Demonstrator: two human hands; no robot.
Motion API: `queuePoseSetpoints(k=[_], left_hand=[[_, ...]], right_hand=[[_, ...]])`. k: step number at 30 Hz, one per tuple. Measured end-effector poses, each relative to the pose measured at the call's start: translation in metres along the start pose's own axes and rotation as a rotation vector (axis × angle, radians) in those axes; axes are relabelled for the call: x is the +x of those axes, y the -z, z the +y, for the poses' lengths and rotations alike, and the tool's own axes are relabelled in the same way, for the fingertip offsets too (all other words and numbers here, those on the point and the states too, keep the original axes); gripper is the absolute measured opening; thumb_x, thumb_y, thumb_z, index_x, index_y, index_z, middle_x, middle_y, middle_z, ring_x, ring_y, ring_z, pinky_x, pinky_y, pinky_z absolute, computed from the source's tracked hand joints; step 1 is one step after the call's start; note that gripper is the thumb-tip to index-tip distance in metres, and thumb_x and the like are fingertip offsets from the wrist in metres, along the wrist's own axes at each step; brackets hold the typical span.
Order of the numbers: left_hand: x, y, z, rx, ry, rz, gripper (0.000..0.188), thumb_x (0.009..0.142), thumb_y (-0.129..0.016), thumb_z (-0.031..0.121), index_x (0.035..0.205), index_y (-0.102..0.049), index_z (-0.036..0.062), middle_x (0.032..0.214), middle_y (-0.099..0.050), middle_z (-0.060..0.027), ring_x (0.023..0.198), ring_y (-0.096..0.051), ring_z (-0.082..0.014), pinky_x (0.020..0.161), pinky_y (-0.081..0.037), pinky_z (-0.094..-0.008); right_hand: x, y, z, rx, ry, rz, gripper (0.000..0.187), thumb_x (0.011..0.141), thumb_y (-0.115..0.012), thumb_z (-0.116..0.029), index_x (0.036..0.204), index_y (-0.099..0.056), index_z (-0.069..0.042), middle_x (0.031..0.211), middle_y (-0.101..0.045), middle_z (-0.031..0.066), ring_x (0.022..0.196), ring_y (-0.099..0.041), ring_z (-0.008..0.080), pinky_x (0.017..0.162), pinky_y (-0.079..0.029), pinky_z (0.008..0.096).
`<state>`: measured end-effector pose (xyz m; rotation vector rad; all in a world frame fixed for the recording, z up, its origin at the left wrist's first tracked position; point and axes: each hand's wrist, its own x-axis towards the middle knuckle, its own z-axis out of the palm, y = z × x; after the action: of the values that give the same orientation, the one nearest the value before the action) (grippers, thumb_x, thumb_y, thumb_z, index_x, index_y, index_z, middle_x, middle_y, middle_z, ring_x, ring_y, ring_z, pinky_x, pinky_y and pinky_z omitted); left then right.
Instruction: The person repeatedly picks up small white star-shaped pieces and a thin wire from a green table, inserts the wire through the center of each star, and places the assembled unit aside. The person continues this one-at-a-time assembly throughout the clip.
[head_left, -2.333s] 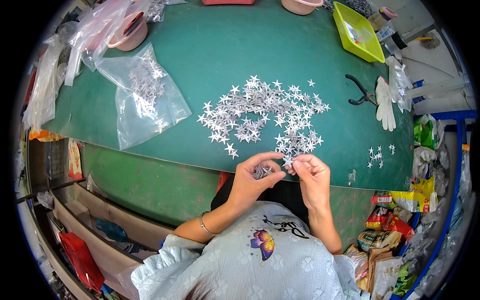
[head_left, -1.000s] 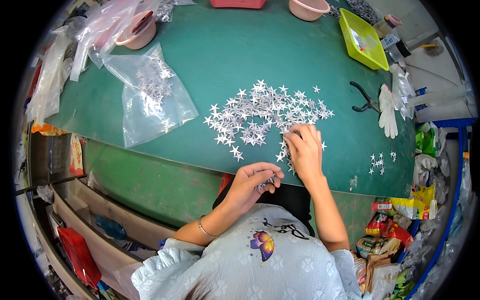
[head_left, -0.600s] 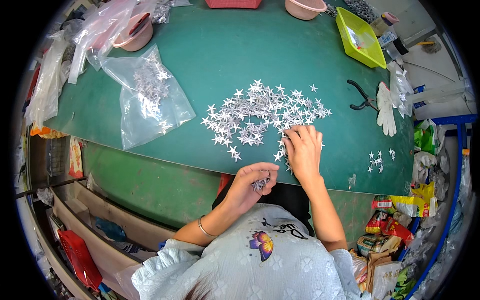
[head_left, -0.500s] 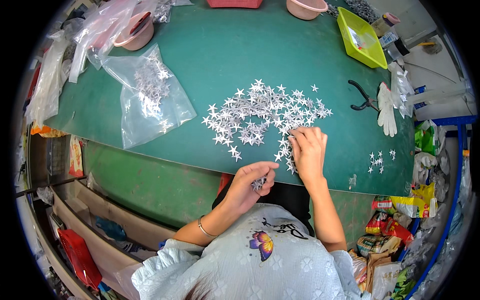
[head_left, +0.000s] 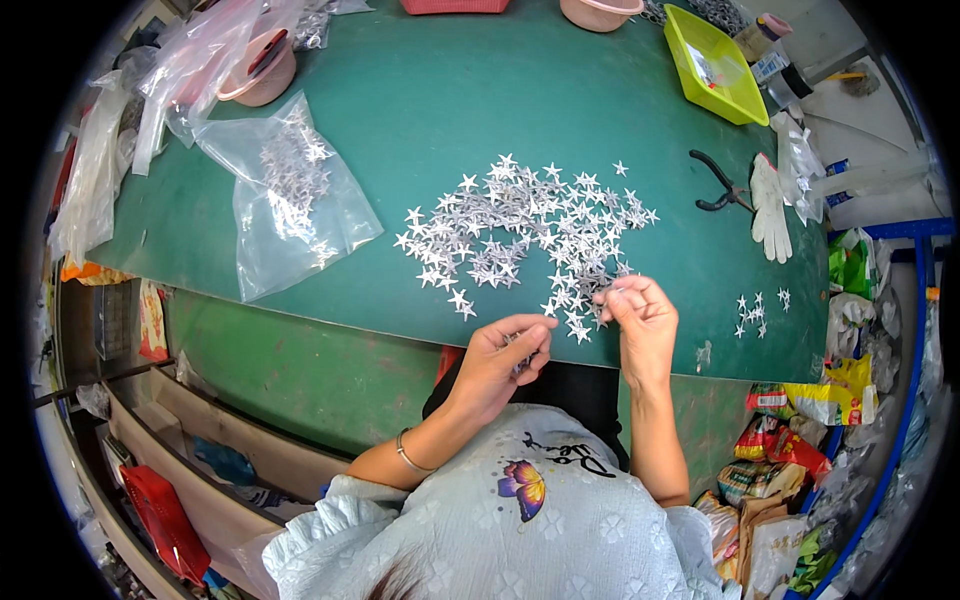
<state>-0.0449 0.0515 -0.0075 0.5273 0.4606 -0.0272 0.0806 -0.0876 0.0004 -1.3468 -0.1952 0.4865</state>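
A loose heap of small silver star-shaped pieces (head_left: pixel 525 195) is spread on the green tabletop (head_left: pixel 450 110). Just off the table's near edge, my left hand (head_left: pixel 503 360) is curled round several of these stars, which show between the fingers. Its thumb and forefinger come together toward the heap. At the heap's near right side, my right hand (head_left: pixel 645 325) is closed in a pinch. A small silver bit shows at its fingertips, seemingly a star, though partly hidden by the fingers.
A clear plastic bag (head_left: pixel 345 215) of stars lies to the left. On the right are black-handled pliers (head_left: pixel 722 185), a white glove (head_left: pixel 770 215) and a few separate stars (head_left: pixel 750 313). A yellow-green basket (head_left: pixel 740 100) and pink bowl (head_left: pixel 265 85) stand farther back.
My right hand has drawn back from the heap, slightly right and nearer to me, its fingers pinched. My left hand stays near the edge, its thumb now more across the held stars.
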Motion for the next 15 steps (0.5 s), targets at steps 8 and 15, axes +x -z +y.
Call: queuePoseSetpoints(k=[8, 15], left_hand=[[0.001, -0.024, 0.006, 0.48, -0.285, 0.02, 0.026, 0.078, -0.064, 0.001, 0.104, -0.06, 0.0004, 0.074, -0.053, 0.0001, 0.062, -0.046, -0.0046, 0.049, -0.035, -0.017], [0.005, -0.026, 0.003, 0.668, -0.437, -0.015, 0.02, 0.078, -0.065, 0.001, 0.098, -0.063, -0.0015, 0.076, -0.057, 0.0, 0.063, -0.049, -0.0056, 0.055, -0.04, -0.0186]], right_hand=[[-0.03, -0.011, -0.006, 0.108, -0.181, -0.107, 0.015, 0.084, -0.059, -0.002, 0.098, -0.059, 0.004, 0.086, -0.064, 0.0094, 0.071, -0.056, 0.0086, 0.061, -0.044, 0.0204], [-0.035, -0.01, -0.004, 0.152, -0.153, -0.149, 0.015, 0.082, -0.059, 0.002, 0.097, -0.058, 0.003, 0.085, -0.061, 0.0058, 0.071, -0.057, 0.0085, 0.059, -0.046, 0.0202]])
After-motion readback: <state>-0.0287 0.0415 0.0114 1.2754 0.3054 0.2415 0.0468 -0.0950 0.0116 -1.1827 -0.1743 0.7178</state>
